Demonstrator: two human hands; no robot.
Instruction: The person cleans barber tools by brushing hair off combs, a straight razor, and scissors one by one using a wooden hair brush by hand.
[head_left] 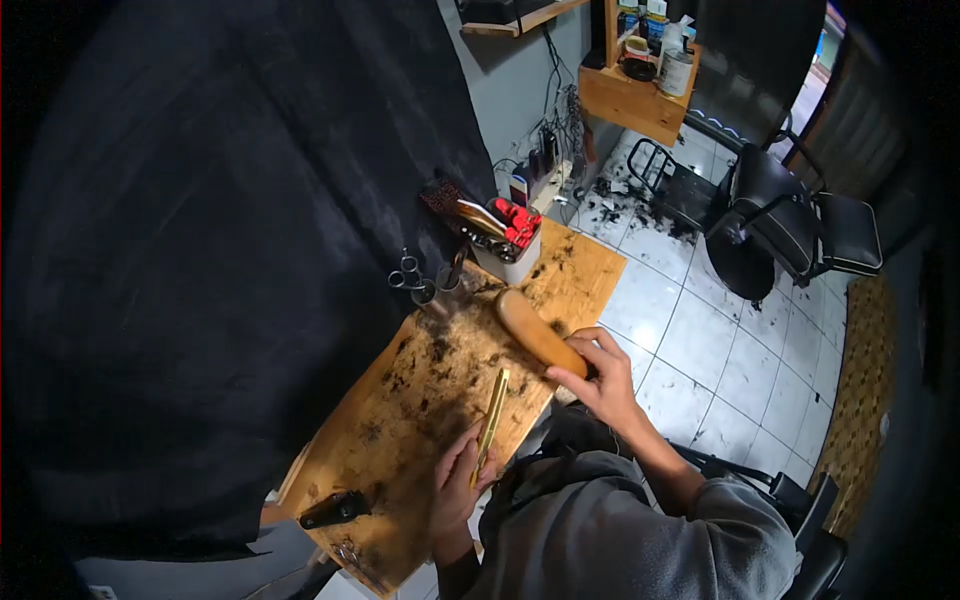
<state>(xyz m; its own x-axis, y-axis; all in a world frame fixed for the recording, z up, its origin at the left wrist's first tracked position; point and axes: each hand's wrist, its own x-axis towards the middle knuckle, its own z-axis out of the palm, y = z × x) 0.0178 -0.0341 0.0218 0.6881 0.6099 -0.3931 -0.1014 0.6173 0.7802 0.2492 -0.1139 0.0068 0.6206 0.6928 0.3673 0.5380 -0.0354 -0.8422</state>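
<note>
My left hand [462, 476] is closed around the lower end of a slim, gold-coloured tool [494, 415]. It looks like a folded straight razor, though its blade does not show. My right hand [600, 378] grips one end of a brush [538, 333] with a smooth, rounded wooden back. The brush is held over the wooden counter [470, 395], its far end pointing toward the containers; its bristles are mostly hidden underneath. Dark hair clippings are scattered over the counter below both hands.
A bin of combs and red clips [510, 250] stands at the counter's back, beside metal cups [430, 295] with scissors. A black clipper [335, 510] lies at the near left. Black cloth [250, 250] hangs along the left. A barber chair [775, 205] stands on the tiled floor.
</note>
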